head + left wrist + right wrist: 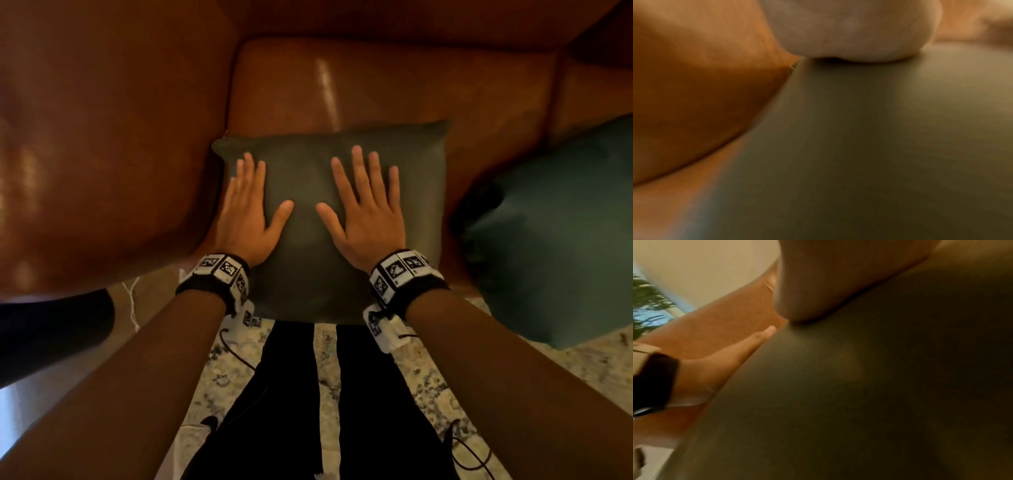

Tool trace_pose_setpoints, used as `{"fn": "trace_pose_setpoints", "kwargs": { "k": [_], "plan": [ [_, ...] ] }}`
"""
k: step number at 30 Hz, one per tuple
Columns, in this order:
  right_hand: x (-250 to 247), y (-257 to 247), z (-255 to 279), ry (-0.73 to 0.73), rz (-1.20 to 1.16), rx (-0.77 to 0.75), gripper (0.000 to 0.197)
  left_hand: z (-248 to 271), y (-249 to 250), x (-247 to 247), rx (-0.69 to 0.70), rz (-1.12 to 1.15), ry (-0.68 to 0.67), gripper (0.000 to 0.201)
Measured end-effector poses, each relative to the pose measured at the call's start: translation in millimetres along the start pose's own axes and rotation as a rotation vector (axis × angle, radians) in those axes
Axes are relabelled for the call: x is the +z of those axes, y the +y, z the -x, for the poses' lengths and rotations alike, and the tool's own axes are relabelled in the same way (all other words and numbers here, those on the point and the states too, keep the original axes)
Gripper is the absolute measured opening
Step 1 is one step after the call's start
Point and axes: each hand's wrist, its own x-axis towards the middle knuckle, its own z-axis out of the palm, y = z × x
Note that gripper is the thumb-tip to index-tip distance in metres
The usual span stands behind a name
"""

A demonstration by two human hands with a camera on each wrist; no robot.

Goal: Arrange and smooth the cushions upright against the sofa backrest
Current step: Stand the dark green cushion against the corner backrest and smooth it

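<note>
An olive-green square cushion [308, 171] stands against the brown leather sofa backrest [376, 89], on the seat's left end. My left hand [245, 205] lies flat on its left side, fingers straight, thumb spread. My right hand [368, 205] presses flat on its middle-right, fingers spread. In the left wrist view the heel of my left hand [855, 32] rests on the cushion [859, 146]. The right wrist view shows the cushion [859, 386] filling the frame and my left hand [731, 356] lying along its edge. A second, teal cushion [555, 233] leans at the right.
The sofa's broad left armrest [102, 154] bulges beside the first cushion. My black-trousered legs [308, 411] stand on a patterned rug [428, 394]. Cables [469, 452] trail from the wrist cameras. A plant [647, 305] and pale wall show behind the sofa.
</note>
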Motion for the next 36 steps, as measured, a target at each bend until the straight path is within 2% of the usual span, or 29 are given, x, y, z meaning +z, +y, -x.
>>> {"fn": "trace_pose_setpoints", "kwargs": {
  "k": [2,3,5,6,7,8,9,10,11,13,15,16,18,19,21,24,26,28,31,34,36],
  "plan": [
    [6,5,0,-0.004,0.033,0.020,0.073,3,22,1,-0.021,0.049,0.070,0.080],
    [8,9,-1,-0.005,0.037,0.027,0.073,10,32,3,0.043,0.066,0.087,0.077],
    [10,19,-6,-0.035,0.012,0.033,0.071,47,29,18,0.174,0.059,0.013,0.076],
    [9,23,-10,-0.056,-0.011,0.025,0.070,72,15,27,0.125,0.069,-0.025,0.079],
    [10,24,-13,-0.080,-0.026,0.016,0.068,99,-4,35,-0.025,0.119,-0.056,0.082],
    [10,24,-16,-0.094,-0.027,0.017,0.067,125,-24,41,-0.238,0.208,-0.113,0.084],
    [11,24,-18,-0.094,-0.019,0.027,0.067,148,-40,47,-0.439,0.272,-0.219,0.084],
    [11,22,-18,-0.085,-0.012,0.038,0.067,166,-50,47,-0.582,0.309,-0.317,0.085],
    [12,20,-19,-0.074,-0.008,0.044,0.067,175,-55,44,-0.619,0.324,-0.337,0.083],
    [14,15,-20,-0.044,0.004,0.047,0.067,168,-47,34,-0.492,0.365,-0.131,0.079],
    [16,12,-19,-0.035,0.003,0.047,0.067,135,-22,23,-0.249,0.332,0.054,0.080],
    [16,12,-20,-0.042,0.009,0.042,0.067,117,-6,19,-0.101,0.289,0.086,0.080],
    [16,19,-24,-0.063,0.007,0.048,0.067,96,11,22,0.155,0.176,0.042,0.080],
    [13,24,-27,-0.094,-0.019,0.051,0.067,99,7,26,0.184,0.113,-0.007,0.082],
    [9,30,-33,-0.154,-0.068,0.039,0.067,127,-18,39,0.055,0.059,-0.112,0.089],
    [7,32,-34,-0.192,-0.086,0.039,0.067,182,-62,43,-0.285,0.245,-0.360,0.097],
    [3,33,-34,-0.204,-0.120,0.038,0.067,205,-76,33,-0.346,0.287,-0.479,0.096],
    [-3,39,-32,-0.206,-0.173,0.038,0.066,209,-75,20,-0.335,0.301,-0.489,0.103],
    [-15,48,-19,-0.181,-0.276,-0.003,0.064,187,-47,3,-0.366,0.453,-0.399,0.118],
    [-20,59,8,-0.040,-0.371,0.019,0.064,152,-17,-2,-0.396,0.558,-0.368,0.129],
    [-16,69,31,0.058,-0.414,0.125,0.066,137,-13,4,-0.420,0.596,-0.387,0.132]
  ]
}}
